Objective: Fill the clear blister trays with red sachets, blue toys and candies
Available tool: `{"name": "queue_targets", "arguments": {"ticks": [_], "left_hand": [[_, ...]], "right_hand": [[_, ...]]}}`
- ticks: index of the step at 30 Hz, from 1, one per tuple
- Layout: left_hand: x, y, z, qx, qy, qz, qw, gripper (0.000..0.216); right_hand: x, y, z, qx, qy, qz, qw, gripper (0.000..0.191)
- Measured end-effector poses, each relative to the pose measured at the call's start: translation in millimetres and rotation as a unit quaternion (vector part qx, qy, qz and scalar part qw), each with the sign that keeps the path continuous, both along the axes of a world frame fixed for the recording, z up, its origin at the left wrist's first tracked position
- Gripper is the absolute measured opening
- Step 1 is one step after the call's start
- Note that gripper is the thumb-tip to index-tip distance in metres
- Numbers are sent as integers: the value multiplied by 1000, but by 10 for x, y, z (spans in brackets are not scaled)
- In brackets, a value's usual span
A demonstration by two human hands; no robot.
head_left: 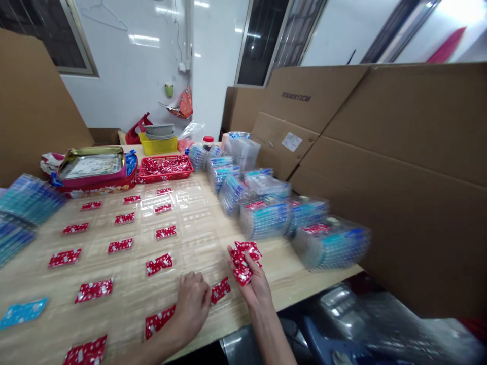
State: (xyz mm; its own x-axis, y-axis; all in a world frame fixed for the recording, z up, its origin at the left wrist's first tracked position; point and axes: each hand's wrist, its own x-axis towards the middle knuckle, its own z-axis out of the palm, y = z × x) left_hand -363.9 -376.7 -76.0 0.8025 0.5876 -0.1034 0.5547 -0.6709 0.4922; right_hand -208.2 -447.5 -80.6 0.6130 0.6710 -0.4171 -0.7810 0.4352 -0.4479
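I count fourteen red packets (120, 245) laid out singly, one blue packet (23, 313), one yellow basket (158, 147).

Lt. wood table (292, 279): rows of clear trays (198, 218) w/ red packets (159, 264), 1 blue packet (23, 313) front L. R side: stacked clear packs (266, 220), bluish, blurry. L edge: blue-green stacks (32, 200), blurry too. Far end: red tray (99, 189) under pink tin (95, 178), red basket (167, 176) of packets, yellow basket (159, 146) w/ grey bowls (160, 131).

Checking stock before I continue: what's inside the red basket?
Many small red-and-white packets lie in the red basket. They cover its floor, so anything beneath them cannot be seen.
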Motion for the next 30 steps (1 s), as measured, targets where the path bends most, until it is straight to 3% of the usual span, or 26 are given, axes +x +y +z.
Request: {"name": "queue_targets", "arguments": {"ticks": [2,5,7,10,12,16,19,21,25,30], "left_hand": [[5,-4,-11,32,15,-18,999,24],[27,14,6,52,-40,-16,998,17],[105,19,25,18,-106,7,994,18],[328,5,4,-97,-178,79,976,12],[494,-17,-57,-204,-197,143,948,7],[684,-81,-181,-388,-268,227,852,10],[680,-121,-179,-453,-310,243,800,13],[632,-110,-139,-467,-316,243,789,14],[474,100,-36,-429,-288,228,825,16],[329,652,51,-217,-256,158,929,9]], "right_hand": [[-24,23,20,0,5,11,1000,19],[-59,70,38,3,18,23,1000,17],[-85,109,47,7,23,30,999,18],[-130,175,60,4,16,47,999,20],[-158,211,64,-5,4,47,999,24],[-182,228,31,-24,-1,29,999,32],[-148,199,-16,-25,14,38,999,35],[-90,181,-39,-16,19,39,999,33],[102,176,-48,4,22,7,1000,30],[320,193,-90,13,18,-27,999,28]]}}
